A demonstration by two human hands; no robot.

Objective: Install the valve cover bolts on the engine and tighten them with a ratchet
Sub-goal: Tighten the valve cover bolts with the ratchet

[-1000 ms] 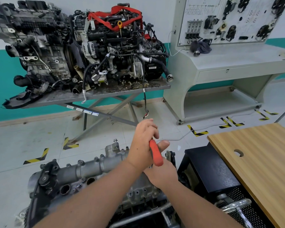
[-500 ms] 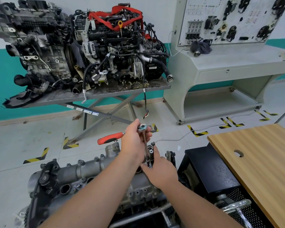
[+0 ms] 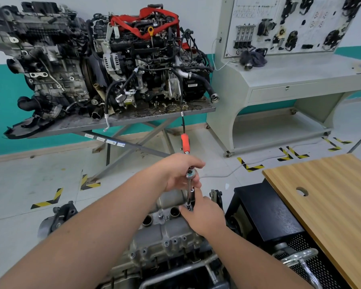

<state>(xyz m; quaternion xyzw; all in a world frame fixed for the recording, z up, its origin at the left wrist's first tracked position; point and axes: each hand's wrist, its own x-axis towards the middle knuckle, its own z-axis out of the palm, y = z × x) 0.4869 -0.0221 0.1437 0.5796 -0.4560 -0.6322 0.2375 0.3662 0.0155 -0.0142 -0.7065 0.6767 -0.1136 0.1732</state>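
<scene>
A grey valve cover [image 3: 165, 236] tops the engine at the bottom centre, with several bolts seated along its edges. A ratchet [image 3: 185, 142] with a red handle stands on a chrome extension over the cover's far right end. The handle points away from me. My left hand [image 3: 180, 171] grips the ratchet at its head. My right hand [image 3: 204, 215] pinches the lower end of the extension where it meets the cover. The socket and the bolt under it are hidden by my fingers.
Two engines sit on a grey metal table [image 3: 133, 119] at the back. A pale training console [image 3: 290, 80] stands at the right rear. A wooden tabletop [image 3: 331, 205] and a black perforated cabinet [image 3: 275, 222] lie to my right. Hazard tape marks the floor.
The ratchet handle has swung from pointing toward me, to the left, and now away from me. The view has shifted so the engine sits lower and more central.
</scene>
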